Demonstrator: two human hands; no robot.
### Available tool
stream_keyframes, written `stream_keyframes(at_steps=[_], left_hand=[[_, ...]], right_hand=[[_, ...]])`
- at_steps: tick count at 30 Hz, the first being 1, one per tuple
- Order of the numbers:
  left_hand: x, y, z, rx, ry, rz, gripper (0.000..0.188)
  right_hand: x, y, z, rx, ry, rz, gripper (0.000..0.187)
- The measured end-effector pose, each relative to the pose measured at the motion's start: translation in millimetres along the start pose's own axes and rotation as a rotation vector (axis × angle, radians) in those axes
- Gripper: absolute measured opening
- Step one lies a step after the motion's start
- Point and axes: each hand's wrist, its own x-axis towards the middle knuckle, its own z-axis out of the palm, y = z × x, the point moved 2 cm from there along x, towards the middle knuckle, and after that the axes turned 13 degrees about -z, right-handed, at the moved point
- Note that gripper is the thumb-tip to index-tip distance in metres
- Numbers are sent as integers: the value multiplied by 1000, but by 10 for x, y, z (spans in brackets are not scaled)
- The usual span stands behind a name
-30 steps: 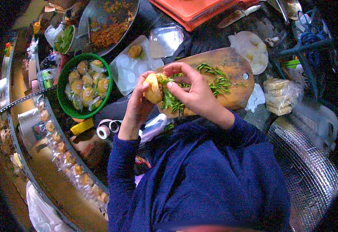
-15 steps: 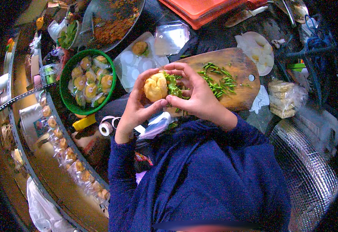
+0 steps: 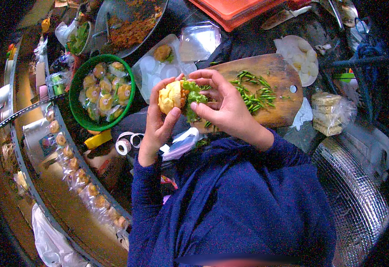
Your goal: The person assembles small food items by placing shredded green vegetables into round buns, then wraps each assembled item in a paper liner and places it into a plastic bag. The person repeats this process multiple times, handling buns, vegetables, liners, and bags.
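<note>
My left hand (image 3: pixel 155 127) is closed round a small golden bun (image 3: pixel 169 98), thumb on its near side and fingers behind. The bun is tilted, and orange-brown filling shows at its right edge. Frilly green lettuce (image 3: pixel 195 92) sticks out on that same side. My right hand (image 3: pixel 232 111) curls about the lettuce, its thumb pressed on the leaf; its farther fingers are partly hidden. Both hands are above the left end of a wooden chopping board (image 3: pixel 283 89), where small green chillies (image 3: pixel 259 95) lie.
At left, a green basket (image 3: pixel 130 95) contains several wrapped buns. Behind the hands, a clear tray (image 3: pixel 143 82) carries one filled bun (image 3: pixel 163 53) beside clear plastic sheets (image 3: pixel 199 42). A big metal pan (image 3: pixel 100 33) of brown filling, a red lid (image 3: pixel 230 13) and a knife (image 3: pixel 285 18) lie farther back.
The bun has tipped leftward in my left hand, so its filling now shows. My right thumb has moved up from the bun's lower edge onto the lettuce.
</note>
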Motion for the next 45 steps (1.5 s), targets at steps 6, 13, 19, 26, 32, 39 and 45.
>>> stream_keyframes(at_steps=[6, 13, 19, 26, 32, 39, 45], left_hand=[[23, -43, 44, -95, 15, 70, 58], [37, -52, 41, 54, 129, 163, 53], [26, -60, 17, 45, 143, 153, 53], [-15, -100, 57, -225, 133, 84, 55], [-61, -101, 70, -374, 115, 4, 58], [-47, -84, 54, -357, 225, -189, 63], [-32, -41, 88, -441, 233, -251, 52]], right_hand=[[13, -29, 32, 4, -64, 78, 53], [16, 9, 58, 28, -40, 53, 50], [12, 78, 48, 3, -60, 44, 50], [-4, -18, 79, 50, -58, 111, 52], [34, -31, 123, -98, -61, -46, 48], [-5, -9, 184, -304, -86, -94, 47], [5, 72, 140, -193, -94, -7, 46]])
